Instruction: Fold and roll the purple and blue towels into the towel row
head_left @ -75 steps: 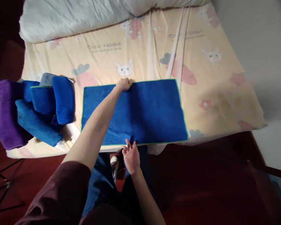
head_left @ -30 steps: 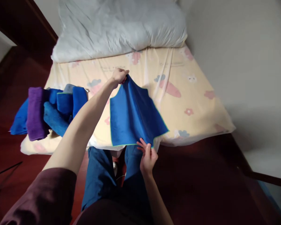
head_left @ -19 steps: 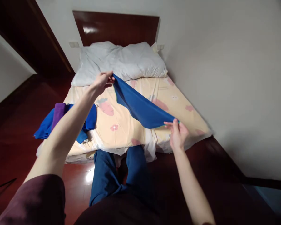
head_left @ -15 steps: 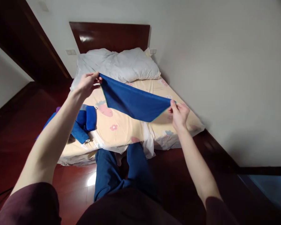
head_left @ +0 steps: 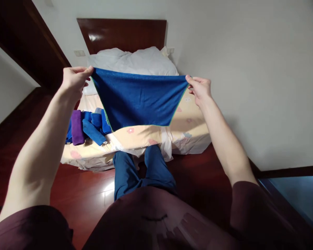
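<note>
A blue towel (head_left: 141, 99) with a green-stitched edge hangs stretched in the air above the bed, its top edge nearly level. My left hand (head_left: 75, 78) pinches its upper left corner between thumb and fingers. At the upper right corner, my right hand (head_left: 199, 88) is closed on the cloth the same way. The towel's lower edge hangs free and curves a little. On the bed to the left lie several folded or rolled cloths, among them a purple one (head_left: 77, 127) and a blue one (head_left: 94, 132); the towel's left side partly hides the pile.
The bed (head_left: 190, 139) has a cream sheet with strawberry and flower prints. White pillows (head_left: 133, 60) lie by the dark wooden headboard (head_left: 125, 34). A white wall (head_left: 263, 86) runs along the right, and reddish floor (head_left: 80, 198) is in front.
Both hands have risen and spread apart, the left one moving outward. The towel has gone from slanted and bunched to level and spread. More of the cloth pile shows.
</note>
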### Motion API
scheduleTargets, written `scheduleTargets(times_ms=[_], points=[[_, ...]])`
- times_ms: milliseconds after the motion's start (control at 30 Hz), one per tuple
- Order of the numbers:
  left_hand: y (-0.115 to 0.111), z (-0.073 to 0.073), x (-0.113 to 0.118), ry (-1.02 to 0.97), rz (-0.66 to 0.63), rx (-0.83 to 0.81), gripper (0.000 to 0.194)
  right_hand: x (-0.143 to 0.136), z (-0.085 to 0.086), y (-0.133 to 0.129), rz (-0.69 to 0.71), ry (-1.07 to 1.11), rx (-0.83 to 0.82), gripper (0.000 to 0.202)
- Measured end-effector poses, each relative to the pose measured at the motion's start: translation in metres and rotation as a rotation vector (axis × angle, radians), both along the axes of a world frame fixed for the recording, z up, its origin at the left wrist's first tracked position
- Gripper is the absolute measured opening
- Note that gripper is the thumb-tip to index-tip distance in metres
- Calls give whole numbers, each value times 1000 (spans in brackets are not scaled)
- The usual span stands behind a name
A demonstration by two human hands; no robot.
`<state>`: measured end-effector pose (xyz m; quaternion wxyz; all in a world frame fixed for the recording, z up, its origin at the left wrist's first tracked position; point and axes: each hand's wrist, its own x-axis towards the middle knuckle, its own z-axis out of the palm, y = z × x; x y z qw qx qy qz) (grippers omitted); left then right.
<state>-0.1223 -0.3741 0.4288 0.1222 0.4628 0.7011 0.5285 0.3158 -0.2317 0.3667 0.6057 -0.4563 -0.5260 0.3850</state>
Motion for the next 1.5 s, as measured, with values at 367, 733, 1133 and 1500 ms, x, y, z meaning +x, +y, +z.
scheduleTargets(times_ms=[367,733,1133,1500], points=[[1,-31,6,-89,-24,-27,38,9,-4,-22,-59,43,-35,36],[1,-47,29,-115,-38,-17,44,40,-20,-44,-93,26,-123,15],[-36,-78,7,-68,-230,-164,53,54,-44,-69,1,3,-272,15],[43,-129,-25,-99,-138,-196,25,-12,-88,24,-6,-10,-351,14]])
